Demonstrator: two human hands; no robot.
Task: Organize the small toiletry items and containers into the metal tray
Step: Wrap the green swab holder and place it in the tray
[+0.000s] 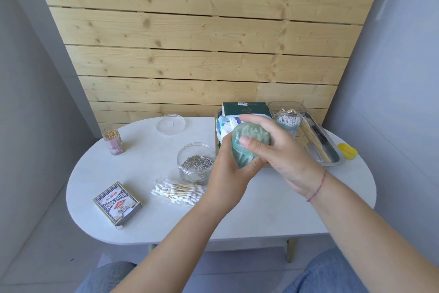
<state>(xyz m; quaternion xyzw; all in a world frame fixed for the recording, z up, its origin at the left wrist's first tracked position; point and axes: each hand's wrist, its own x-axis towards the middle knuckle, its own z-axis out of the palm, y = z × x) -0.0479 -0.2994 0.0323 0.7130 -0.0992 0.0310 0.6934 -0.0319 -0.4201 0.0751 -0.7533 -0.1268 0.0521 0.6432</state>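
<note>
Both hands hold a translucent green container (247,147) with white sticks inside, raised above the table beside the metal tray (332,157). My left hand (228,174) grips its lower body from below. My right hand (280,147) covers its rounded top, thumb across the front. The tray at the far right holds a dark green box (245,108), a blue-and-white packet (225,125), a clear jar of cotton swabs (288,123) and wooden sticks. Left of the tray lie a bag of cotton swabs (177,191) and a clear jar of paper clips (196,162).
On the white oval table (147,169) stand a toothpick holder (113,142) at the far left, a clear round lid (170,124) at the back and a card box (117,204) near the front left. A yellow object (347,150) lies right of the tray.
</note>
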